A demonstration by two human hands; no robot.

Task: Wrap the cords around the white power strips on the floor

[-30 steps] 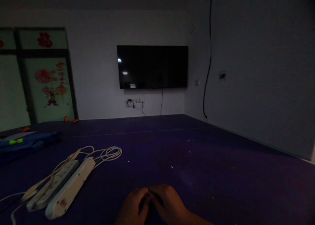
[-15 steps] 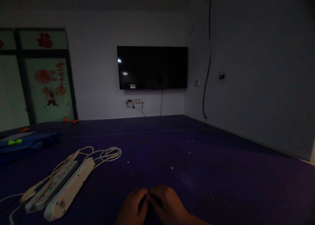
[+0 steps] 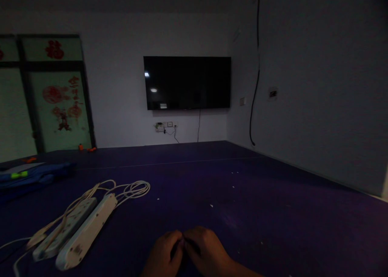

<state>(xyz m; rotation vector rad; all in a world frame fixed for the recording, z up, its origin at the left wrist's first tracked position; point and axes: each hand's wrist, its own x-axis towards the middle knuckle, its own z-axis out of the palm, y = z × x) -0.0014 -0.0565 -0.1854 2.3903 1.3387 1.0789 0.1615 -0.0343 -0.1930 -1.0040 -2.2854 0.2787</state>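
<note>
My left hand and my right hand rest together low on the dark blue floor mat, at the bottom middle of the view. Their fingertips meet in a pinch, and whatever lies between them is too dark and small to make out. To the left of my hands lie two white power strips side by side, with their white cords coiled behind them.
A black wall-mounted TV hangs on the far wall above a wall socket. A blue object lies at the left edge. A glass door with red decorations stands at the left. A black cable runs down the right wall.
</note>
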